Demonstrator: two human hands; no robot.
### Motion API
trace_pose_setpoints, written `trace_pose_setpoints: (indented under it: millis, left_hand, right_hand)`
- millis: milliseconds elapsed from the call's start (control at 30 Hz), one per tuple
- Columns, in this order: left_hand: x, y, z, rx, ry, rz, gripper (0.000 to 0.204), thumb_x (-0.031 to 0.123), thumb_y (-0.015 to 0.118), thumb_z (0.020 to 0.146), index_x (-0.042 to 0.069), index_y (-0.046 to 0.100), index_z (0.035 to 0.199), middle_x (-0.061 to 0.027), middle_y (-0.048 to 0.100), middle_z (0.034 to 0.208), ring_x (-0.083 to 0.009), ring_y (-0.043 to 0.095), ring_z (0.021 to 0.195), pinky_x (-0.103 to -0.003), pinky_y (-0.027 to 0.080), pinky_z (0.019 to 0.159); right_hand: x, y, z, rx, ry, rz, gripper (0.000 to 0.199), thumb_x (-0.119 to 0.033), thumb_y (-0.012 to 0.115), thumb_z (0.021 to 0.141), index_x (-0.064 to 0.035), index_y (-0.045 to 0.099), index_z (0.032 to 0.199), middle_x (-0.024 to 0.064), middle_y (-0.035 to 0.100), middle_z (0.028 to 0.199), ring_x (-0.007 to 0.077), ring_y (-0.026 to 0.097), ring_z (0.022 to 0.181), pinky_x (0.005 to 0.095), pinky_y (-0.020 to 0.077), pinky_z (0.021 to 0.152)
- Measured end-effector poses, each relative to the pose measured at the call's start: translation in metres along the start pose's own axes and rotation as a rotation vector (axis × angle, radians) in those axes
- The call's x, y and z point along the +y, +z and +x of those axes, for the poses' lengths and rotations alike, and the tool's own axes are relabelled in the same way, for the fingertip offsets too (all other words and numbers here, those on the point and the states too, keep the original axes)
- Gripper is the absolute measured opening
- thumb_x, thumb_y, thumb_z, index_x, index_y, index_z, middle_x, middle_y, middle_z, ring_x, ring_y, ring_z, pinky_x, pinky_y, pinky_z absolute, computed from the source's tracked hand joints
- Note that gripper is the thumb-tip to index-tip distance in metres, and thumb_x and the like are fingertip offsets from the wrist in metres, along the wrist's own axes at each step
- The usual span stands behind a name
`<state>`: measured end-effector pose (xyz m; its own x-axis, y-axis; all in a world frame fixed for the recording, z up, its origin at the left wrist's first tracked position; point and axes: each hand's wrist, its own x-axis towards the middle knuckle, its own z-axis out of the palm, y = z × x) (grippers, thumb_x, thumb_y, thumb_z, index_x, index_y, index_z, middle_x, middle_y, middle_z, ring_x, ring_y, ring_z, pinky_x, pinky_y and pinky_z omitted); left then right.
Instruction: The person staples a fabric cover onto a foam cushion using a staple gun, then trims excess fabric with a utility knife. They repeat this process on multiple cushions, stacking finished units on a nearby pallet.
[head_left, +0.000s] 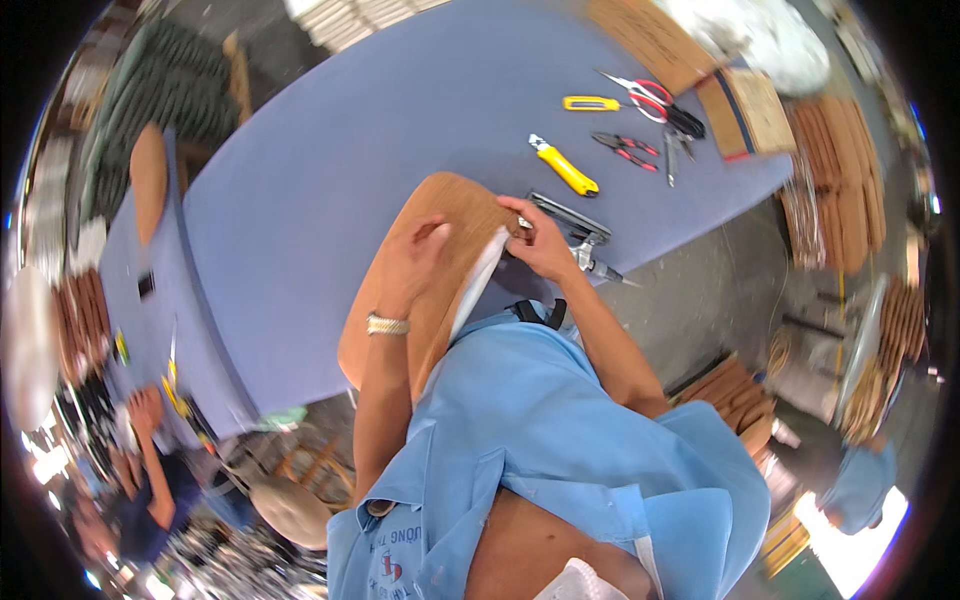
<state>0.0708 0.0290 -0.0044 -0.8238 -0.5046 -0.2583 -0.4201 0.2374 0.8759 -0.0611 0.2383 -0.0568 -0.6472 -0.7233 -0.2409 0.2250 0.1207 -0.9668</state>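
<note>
A brown covered cushion panel (455, 205) leans at the table's near edge against my body, with a white layer (482, 270) showing along its right side. My left hand (418, 258) rests on its brown face, fingers partly stretched out and not gripping. At the upper right corner my right hand (543, 243) pinches the cover's edge between thumb and fingers. Just beyond that hand lies an air staple gun (572, 216), its hose fitting pointing to the right; my hand partly hides it.
On the blue-covered table (300, 200) lie a yellow utility knife (566, 168), a yellow-handled screwdriver (592, 103), red-handled scissors (650, 98) and pliers (626, 148). Cardboard boxes (745, 112) stand at the far right. Another person's hand (145, 408) is at the left table.
</note>
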Motion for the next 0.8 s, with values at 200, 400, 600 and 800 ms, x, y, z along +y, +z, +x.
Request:
trace_pose_setpoints:
  millis: [200,400,600,800]
  left_hand:
    - [-0.132,-0.064,-0.158,0.581,-0.209,0.332,0.047,0.033,0.071,0.097,0.001,0.066,0.132,-0.0164,0.075,0.118,-0.0295,0.071,0.112,-0.040,0.055,0.095]
    - [-0.171,-0.041,-0.243,0.768,-0.563,-0.492,0.052,0.043,0.064,0.102,0.009,0.063,0.141,-0.0081,0.070,0.125,-0.0184,0.067,0.112,-0.033,0.059,0.071]
    - [-0.155,-0.051,-0.241,0.807,-0.644,-0.711,0.051,0.040,0.060,0.105,0.012,0.058,0.147,-0.0089,0.069,0.129,-0.0185,0.069,0.106,-0.031,0.058,0.075]
    - [-0.187,-0.094,-0.249,0.663,-0.597,-0.843,0.054,0.038,0.062,0.103,0.004,0.059,0.145,-0.0115,0.065,0.139,-0.0209,0.064,0.122,-0.032,0.052,0.100]
  right_hand:
    - [-0.076,0.028,-0.001,-0.220,-0.107,-0.046,0.075,0.008,0.068,0.084,-0.0143,0.049,0.153,0.0165,0.041,0.162,0.0214,0.063,0.124,0.0302,0.0565,0.095]
    - [-0.159,0.091,0.024,-0.394,-0.429,-0.388,0.067,-0.002,0.079,0.084,-0.0113,0.055,0.147,0.0224,0.040,0.160,0.0344,0.064,0.125,0.0384,0.0607,0.097]
    - [-0.194,0.132,0.043,-0.541,-0.557,-0.447,0.071,0.005,0.080,0.079,-0.0106,0.058,0.145,0.0135,0.045,0.159,0.0280,0.066,0.123,0.0363,0.0606,0.099]
    - [-0.206,0.150,0.051,-0.615,-0.641,-0.431,0.064,0.001,0.085,0.077,-0.0074,0.063,0.137,0.0107,0.061,0.138,0.0192,0.069,0.097,0.0319,0.0621,0.085]
